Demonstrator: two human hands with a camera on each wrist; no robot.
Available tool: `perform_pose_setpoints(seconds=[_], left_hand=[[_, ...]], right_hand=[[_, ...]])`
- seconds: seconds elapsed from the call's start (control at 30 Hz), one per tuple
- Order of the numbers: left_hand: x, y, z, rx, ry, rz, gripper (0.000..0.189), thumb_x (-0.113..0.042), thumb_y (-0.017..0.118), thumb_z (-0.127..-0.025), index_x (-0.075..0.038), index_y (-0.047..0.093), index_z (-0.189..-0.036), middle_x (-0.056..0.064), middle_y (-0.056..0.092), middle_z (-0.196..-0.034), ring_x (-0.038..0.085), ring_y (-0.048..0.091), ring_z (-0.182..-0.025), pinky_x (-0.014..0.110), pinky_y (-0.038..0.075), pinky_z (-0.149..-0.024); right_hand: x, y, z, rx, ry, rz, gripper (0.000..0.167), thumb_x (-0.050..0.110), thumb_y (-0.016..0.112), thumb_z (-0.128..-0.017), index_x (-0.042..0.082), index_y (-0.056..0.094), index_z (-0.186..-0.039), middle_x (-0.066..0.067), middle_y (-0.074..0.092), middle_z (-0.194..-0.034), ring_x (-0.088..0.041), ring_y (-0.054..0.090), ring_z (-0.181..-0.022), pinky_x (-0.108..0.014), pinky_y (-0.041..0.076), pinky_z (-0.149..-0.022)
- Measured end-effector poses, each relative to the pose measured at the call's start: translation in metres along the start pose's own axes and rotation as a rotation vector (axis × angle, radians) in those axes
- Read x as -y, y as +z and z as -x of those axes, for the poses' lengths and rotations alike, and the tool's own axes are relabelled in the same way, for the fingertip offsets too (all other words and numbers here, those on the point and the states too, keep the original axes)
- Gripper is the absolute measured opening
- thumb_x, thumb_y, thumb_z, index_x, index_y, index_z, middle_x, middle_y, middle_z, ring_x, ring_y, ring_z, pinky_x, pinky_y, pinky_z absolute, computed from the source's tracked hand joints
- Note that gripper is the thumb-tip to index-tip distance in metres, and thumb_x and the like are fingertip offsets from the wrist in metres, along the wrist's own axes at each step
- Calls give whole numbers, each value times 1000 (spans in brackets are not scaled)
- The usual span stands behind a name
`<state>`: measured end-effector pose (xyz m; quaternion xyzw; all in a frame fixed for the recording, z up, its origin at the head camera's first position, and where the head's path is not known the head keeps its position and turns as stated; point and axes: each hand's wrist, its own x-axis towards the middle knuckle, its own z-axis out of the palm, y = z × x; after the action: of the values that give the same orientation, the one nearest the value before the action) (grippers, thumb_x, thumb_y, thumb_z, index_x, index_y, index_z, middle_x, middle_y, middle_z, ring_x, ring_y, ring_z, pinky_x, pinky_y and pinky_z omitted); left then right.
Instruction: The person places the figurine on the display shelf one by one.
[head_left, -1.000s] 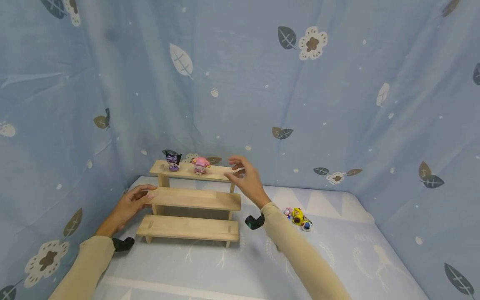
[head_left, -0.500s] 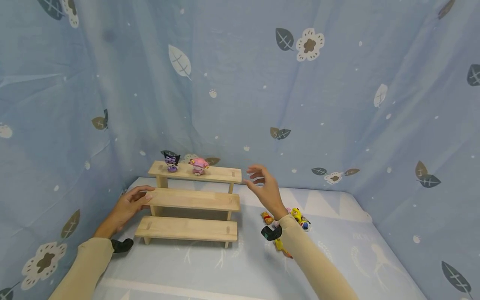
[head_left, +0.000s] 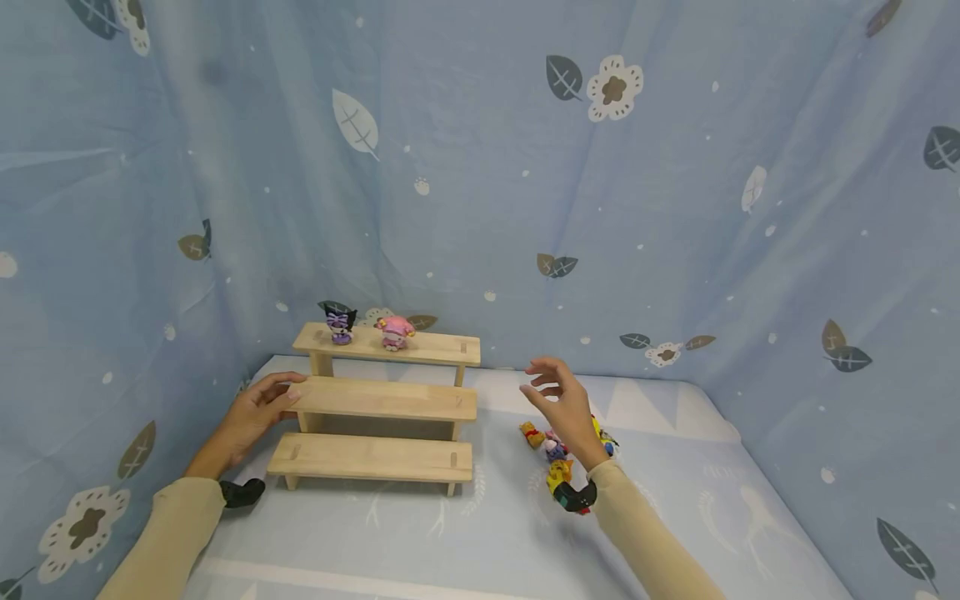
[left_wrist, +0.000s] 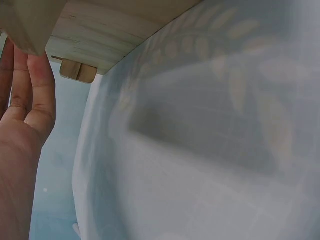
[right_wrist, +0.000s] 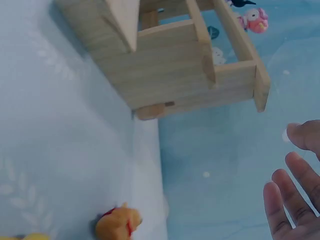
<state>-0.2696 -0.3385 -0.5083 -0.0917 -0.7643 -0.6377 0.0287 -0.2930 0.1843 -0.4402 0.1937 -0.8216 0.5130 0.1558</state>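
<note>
A three-tier wooden display stand [head_left: 382, 396] stands on the left side of the cloth-covered surface. My left hand [head_left: 258, 412] grips the left end of its middle tier; in the left wrist view the fingers [left_wrist: 37, 82] reach up behind the plank. On the top tier are a black-and-purple figurine [head_left: 341, 326] and, to its right, a pink-hooded figurine [head_left: 394, 332]. To the right of the stand my right hand [head_left: 564, 408] hangs in the air, fingers apart and loosely bent, with nothing in it. It overlaps part of a group of small figurines in the head view.
Below the right hand lie an orange bear figurine [head_left: 532, 434] with red on it, a purple-and-pink figurine [head_left: 553, 447] and a yellow figurine [head_left: 558, 473]. Another blue-and-yellow one [head_left: 606, 442] shows beyond the wrist. Patterned blue curtain [head_left: 480, 208] closes the back and sides.
My right hand has moved right and down, from beside the top tier's right end to over the loose figurines. The left hand keeps its grip; both top figurines stay put.
</note>
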Motion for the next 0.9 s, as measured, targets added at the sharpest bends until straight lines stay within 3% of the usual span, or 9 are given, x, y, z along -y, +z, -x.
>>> perform_pose_setpoints(seconds=[0.3, 0.57, 0.73, 0.9], left_hand=[[0, 0, 0, -3, 9, 3, 48, -28, 61, -106, -7, 50, -148, -4, 62, -124, 10, 65, -107, 38, 60, -88], [0, -1, 0, 0, 7, 4, 47, -28, 60, -107, -7, 50, -148, -6, 61, -125, 9, 64, -108, 37, 60, -88], [0, -1, 0, 2, -2, 6, 48, -28, 61, -106, -7, 50, -148, -6, 61, -125, 9, 64, -108, 37, 59, -88], [-1, 0, 0, 1, -9, 3, 50, -30, 61, -106, -7, 49, -149, -6, 60, -126, 9, 64, -109, 38, 59, -89]], right_hand=[[-27, -18, 31, 9, 118, 47, 43, 28, 79, -94, 22, 61, -132, -2, 68, -123, -19, 64, -104, -25, 55, -87], [-40, -32, 59, 56, 246, 20, 45, 24, 79, -94, 20, 59, -134, -8, 67, -125, -20, 64, -103, -26, 56, -86], [-46, -36, 74, 79, 285, 60, 44, 16, 80, -93, 16, 61, -132, -6, 67, -122, -22, 63, -104, -26, 55, -85], [-49, -38, 86, 57, 311, 143, 44, 19, 82, -91, 16, 63, -130, 1, 66, -120, -20, 63, -105, -26, 55, -87]])
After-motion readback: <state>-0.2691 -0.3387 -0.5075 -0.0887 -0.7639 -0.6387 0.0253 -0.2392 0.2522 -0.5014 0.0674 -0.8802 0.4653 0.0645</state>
